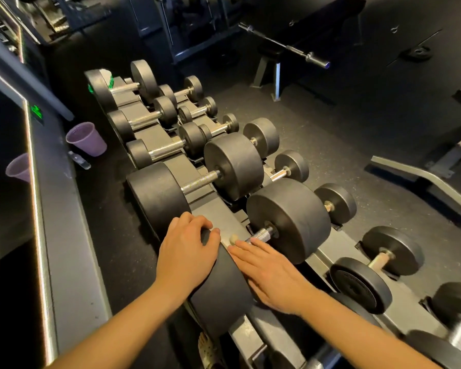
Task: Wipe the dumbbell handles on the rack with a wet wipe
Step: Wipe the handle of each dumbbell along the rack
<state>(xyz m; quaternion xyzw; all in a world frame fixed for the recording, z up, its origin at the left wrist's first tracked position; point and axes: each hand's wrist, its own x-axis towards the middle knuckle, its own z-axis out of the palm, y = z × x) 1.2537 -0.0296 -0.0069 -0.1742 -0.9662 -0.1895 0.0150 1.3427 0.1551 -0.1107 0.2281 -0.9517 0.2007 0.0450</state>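
At the near end of the rack [225, 218], a large dumbbell [288, 222] is gripped at its near head by the left hand [184, 251], fingers curled over the top edge. The right hand [274, 275] is laid flat over the knurled handle [262, 234], fingers straight, nothing clenched. A whitish scrap [233, 239], possibly the wet wipe, is seen just beyond its fingertips.

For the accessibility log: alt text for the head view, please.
A person's left hand grips a large dumbbell's near head on the rack while the right hand lies flat along its handle, a pale wad at its fingertips.
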